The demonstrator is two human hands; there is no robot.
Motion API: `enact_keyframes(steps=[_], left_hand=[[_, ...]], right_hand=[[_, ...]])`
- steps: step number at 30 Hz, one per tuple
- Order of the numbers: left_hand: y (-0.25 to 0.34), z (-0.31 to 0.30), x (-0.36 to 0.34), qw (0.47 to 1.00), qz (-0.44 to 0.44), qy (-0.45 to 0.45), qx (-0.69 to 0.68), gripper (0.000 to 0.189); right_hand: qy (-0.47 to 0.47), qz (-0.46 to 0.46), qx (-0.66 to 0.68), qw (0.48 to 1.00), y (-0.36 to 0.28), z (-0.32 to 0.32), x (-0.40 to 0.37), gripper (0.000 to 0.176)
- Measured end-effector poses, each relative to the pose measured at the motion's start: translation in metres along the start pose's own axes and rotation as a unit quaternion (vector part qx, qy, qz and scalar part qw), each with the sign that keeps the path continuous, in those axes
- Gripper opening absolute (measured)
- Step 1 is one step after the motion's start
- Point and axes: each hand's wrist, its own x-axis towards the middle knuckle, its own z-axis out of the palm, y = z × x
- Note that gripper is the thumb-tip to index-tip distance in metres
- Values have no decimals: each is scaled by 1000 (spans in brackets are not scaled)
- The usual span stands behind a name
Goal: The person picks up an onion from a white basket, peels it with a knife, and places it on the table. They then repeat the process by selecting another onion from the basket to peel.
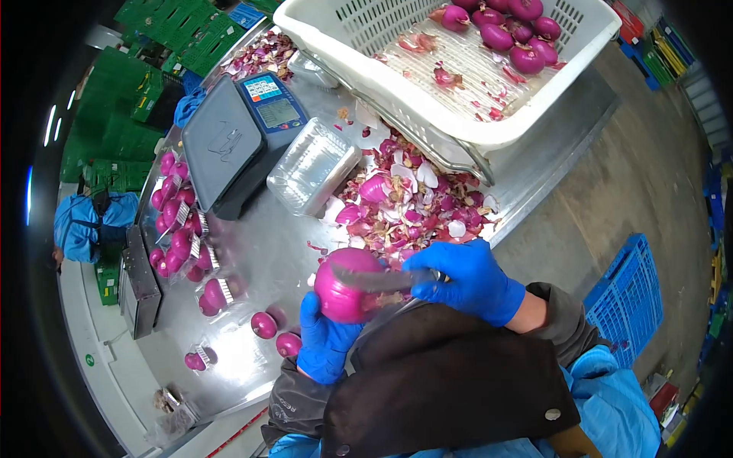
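The left blue-gloved hand [328, 345] cups a large, round, glossy purple onion [340, 305]. The right blue-gloved hand [462, 284] is clamped on a grey metal knife [374, 281], blade extending left across the onion. Caution: slippage on glossy skin could cut the left hand.

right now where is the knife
Near the middle of the head view, the knife is in the right hand, its blade over the onion that the left hand holds.
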Motion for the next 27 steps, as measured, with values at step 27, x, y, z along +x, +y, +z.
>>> enact_keyframes(steps=[27], left_hand=[[4, 21, 3, 998, -24, 10, 55, 87]], right_hand=[[-70, -82, -194, 975, 2, 1, 5, 30]])
